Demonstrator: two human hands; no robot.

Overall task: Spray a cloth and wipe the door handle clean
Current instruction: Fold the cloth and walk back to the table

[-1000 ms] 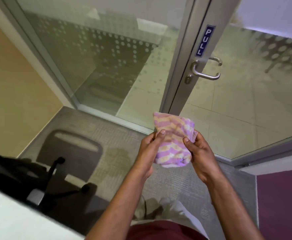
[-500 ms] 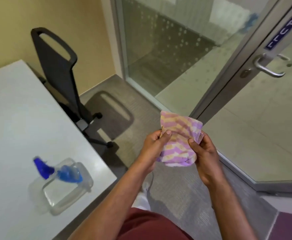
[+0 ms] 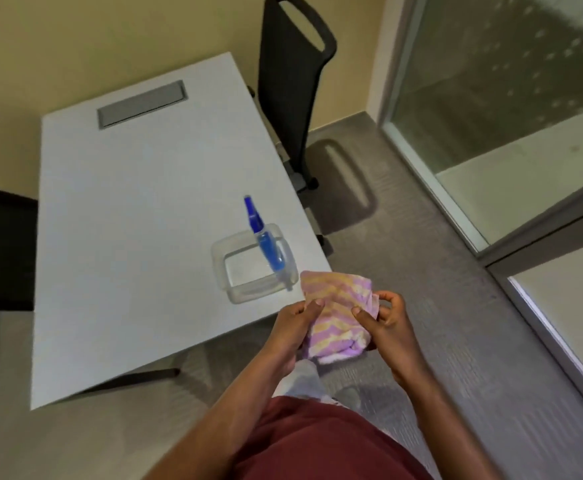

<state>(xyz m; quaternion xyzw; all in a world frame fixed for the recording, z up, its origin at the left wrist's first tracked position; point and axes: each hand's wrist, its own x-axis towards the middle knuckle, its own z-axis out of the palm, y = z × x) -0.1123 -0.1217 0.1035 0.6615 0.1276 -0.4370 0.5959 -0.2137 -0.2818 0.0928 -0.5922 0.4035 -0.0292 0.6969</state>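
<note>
A folded cloth with purple and yellow stripes is held between both hands at the table's right corner. My left hand grips its left side with the thumb on top. My right hand pinches its right edge. A blue spray bottle lies slanted across a clear plastic container on the white table, just beyond the cloth. The door handle is out of view; only the lower part of the glass door shows at the right.
A black office chair stands behind the table's far right side. A grey cable hatch is set into the tabletop. Glass panels with metal frames line the right. Grey carpet lies between table and door.
My view has swung left from the door and its handle to the table with the spray bottle. Both hands keep the cloth held between them.
</note>
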